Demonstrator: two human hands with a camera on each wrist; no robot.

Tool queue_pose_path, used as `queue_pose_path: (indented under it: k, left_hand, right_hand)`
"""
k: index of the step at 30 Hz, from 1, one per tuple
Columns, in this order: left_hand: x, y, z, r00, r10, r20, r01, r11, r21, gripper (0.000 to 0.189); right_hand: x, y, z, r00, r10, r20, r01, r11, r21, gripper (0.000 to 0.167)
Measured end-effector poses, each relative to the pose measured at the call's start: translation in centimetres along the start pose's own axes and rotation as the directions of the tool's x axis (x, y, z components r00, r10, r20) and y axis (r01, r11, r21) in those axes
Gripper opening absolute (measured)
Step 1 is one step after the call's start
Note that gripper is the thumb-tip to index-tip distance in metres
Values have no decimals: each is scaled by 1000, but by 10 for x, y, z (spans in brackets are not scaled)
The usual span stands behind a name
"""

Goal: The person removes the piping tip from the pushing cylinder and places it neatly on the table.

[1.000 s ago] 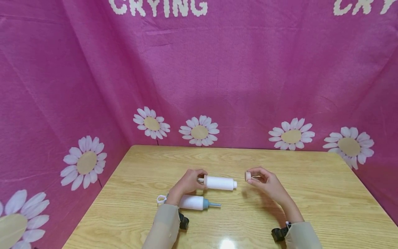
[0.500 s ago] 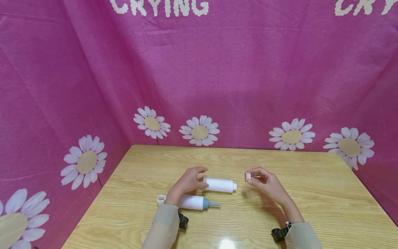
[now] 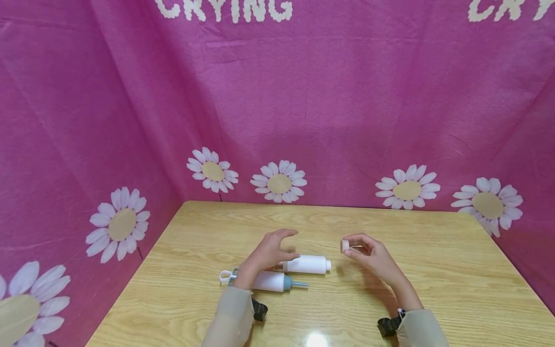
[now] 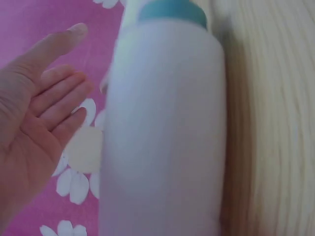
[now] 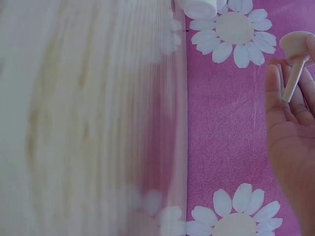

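Note:
In the head view my left hand [image 3: 270, 249] is spread open, its thumb over the left end of a white bottle [image 3: 307, 264] lying on its side. The hand holds nothing. Closer to me lies a second white bottle [image 3: 270, 281] with a teal collar and thin nozzle [image 3: 299, 284], partly behind my left wrist; it fills the left wrist view as a pale cylinder [image 4: 165, 123]. My right hand [image 3: 372, 253] pinches a small cream round cap [image 3: 345, 246] off the first bottle's neck end. The right wrist view shows a slim stem [image 5: 294, 81] sticking out from the cap.
Both bottles lie on a wood-grain table [image 3: 433, 270]. A white loop [image 3: 226, 276] shows left of the teal-collared bottle. A pink cloth [image 3: 338, 120] with printed daisies hangs behind and beside the table.
My left hand has let go of the white bottle's left end and opened its fingers. That bottle has shifted slightly toward me. My right hand stays almost still with the cap.

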State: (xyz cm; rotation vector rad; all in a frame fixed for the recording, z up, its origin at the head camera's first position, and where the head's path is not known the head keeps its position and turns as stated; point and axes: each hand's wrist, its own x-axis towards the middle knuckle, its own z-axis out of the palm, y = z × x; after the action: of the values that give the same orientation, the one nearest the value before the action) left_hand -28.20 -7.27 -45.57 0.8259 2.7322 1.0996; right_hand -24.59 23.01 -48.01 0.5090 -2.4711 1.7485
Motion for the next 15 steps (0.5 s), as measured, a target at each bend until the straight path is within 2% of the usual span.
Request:
queue_pose_path:
  k: [7, 15]
  left_hand:
    - [3, 14, 8, 990, 105, -91, -107, 994, -18, 58]
    - [9, 27, 21, 960, 216, -179, -221, 975, -10, 54]
  right_hand:
    - [1, 1, 3, 1000, 8, 5, -8, 1000, 10, 33]
    - [2, 0, 8, 1000, 0, 8, 0, 1000, 7, 32]
